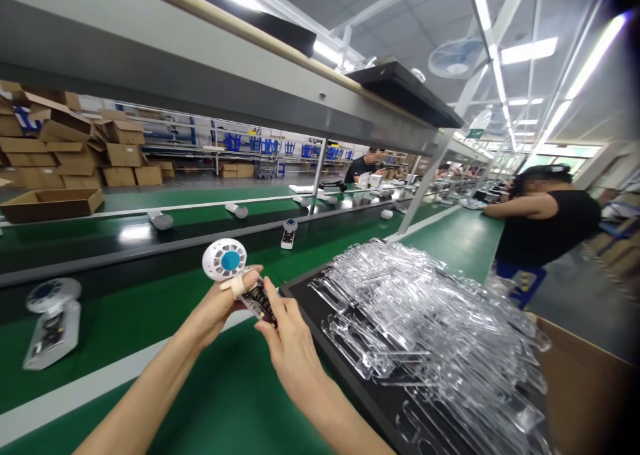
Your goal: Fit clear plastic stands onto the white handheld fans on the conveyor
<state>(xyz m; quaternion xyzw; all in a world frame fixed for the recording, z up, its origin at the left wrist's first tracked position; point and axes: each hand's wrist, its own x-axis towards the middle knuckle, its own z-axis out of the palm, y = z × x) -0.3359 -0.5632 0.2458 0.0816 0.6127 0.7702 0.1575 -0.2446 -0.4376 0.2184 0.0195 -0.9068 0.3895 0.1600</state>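
Note:
A handheld fan with a round white head and blue centre point(225, 260) is held up over the near edge of the line. Its handle point(259, 302) lies open and shows a dark circuit board inside. My left hand point(220, 312) is closed around the neck of the fan, below the head; a pale wrap covers one finger. From the other side, my right hand point(289, 332) grips the lower handle between thumb and fingers. To the right of that hand, a heap of clear plastic parts point(400, 302) fills a black tray point(313, 302).
Another open fan point(53, 325) lies at left on the green and black conveyor, with one more point(289, 234) farther along. White parts point(160, 220) sit on the far belt. A shelf beam point(225, 85) crosses overhead. One person point(545, 222) works at right, another point(364, 165) across the line.

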